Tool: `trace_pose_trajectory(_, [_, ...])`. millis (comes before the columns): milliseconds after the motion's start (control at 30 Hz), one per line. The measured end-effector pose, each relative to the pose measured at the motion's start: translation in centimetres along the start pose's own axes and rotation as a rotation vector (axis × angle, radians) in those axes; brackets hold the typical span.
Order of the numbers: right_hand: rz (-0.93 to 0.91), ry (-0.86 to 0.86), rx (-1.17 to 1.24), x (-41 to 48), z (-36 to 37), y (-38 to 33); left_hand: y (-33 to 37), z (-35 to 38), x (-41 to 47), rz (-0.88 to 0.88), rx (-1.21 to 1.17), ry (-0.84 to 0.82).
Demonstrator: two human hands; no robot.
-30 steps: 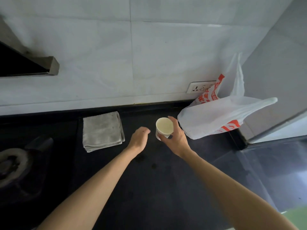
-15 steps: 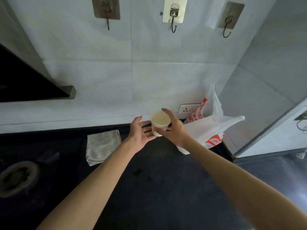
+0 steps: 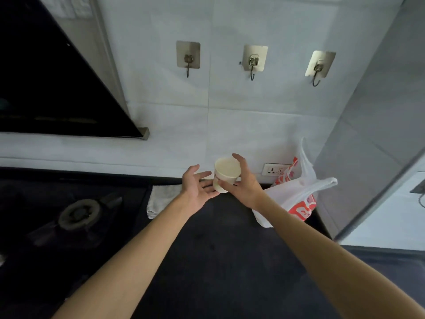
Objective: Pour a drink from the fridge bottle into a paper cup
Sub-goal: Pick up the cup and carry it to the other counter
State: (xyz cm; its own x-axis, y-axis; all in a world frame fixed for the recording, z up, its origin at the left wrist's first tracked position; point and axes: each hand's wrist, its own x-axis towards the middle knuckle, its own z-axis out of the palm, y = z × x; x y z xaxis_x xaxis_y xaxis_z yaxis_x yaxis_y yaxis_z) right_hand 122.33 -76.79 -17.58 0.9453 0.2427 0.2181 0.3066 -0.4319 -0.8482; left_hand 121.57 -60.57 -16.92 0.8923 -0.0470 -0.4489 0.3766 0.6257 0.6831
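The right hand (image 3: 243, 187) curls round the cup (image 3: 226, 172), held above the counter (image 3: 218, 249) left of the bag (image 3: 296, 201); the left hand (image 3: 196, 189), spread open near its base, should support it gently, uncrushed

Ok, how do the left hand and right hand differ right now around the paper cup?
The right hand curls fingers and thumb round the paper cup and holds it up; the left hand is open, fingers spread, holding nothing. The right hand wraps the cup's right side; the left hand's fingertips only reach its lower left wall, contact unclear. Both are raised at about the same height.
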Motion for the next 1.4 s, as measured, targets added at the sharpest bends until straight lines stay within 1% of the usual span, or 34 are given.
trace_pose_trajectory(100, [-0.013,0.005,0.06,-1.5,0.4,-1.2,-0.3,0.0,-2.5,0.036,-0.002,0.027])
trace_pose_trajectory(267, [-0.069,-0.044,0.099,-3.5,1.5,-3.3,-0.4,-1.1,-6.4,0.075,-0.042,0.064])
trace_pose_trajectory(567, [-0.156,-0.196,0.146,-5.0,6.6,-8.9,1.7,-6.2,-13.2,0.193,-0.133,0.183])
trace_pose_trajectory(933, [-0.327,-0.408,0.158,-6.9,18.3,-17.3,6.0,-17.4,-22.1,0.351,-0.295,0.286])
trace_pose_trajectory(1233, [-0.391,-0.53,0.203,-10.8,28.7,-24.8,9.1,-27.4,-30.4,0.451,-0.399,0.346])
trace_pose_trajectory(1400, [-0.411,-0.59,0.206,-12.8,34.3,-29.1,11.3,-32.7,-35.0,0.48,-0.413,0.385])
